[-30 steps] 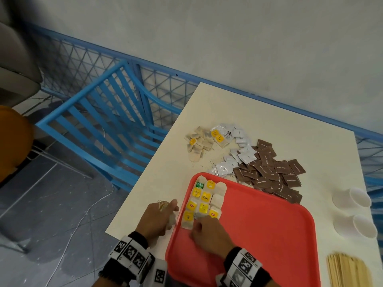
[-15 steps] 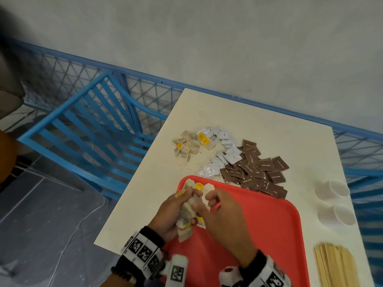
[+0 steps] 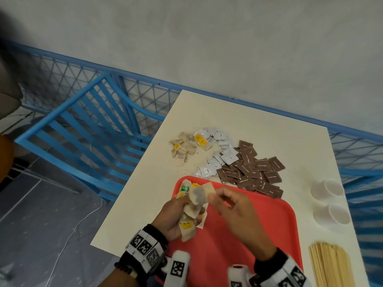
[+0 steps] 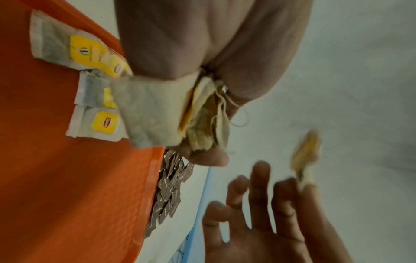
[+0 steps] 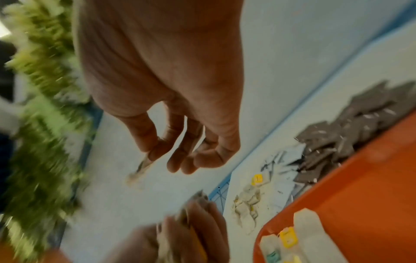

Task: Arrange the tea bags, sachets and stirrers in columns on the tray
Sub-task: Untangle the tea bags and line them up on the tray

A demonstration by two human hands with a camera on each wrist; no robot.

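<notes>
head view: left hand (image 3: 173,216) clutches a messy bunch of tea bags (image 3: 191,213) over the red tray (image 3: 259,220); right hand (image 3: 238,212) pinches one tea bag (image 3: 202,192) off the top. Strings could snag and drag extras out.
left wrist view: laid tea bags (image 4: 90,99) sit in the tray's corner, right under the bunch. A dropped bag would probably knock the columns crooked.
right wrist view: blurry; thumb and forefinger (image 5: 155,151) closed on a bag edge. Thin grip, might slip.

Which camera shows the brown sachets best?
The head view: the whole pile of brown sachets lies unblocked beyond the red tray. The left wrist view catches a sliver past the tray's edge; the right wrist view shows them blurred.
</notes>
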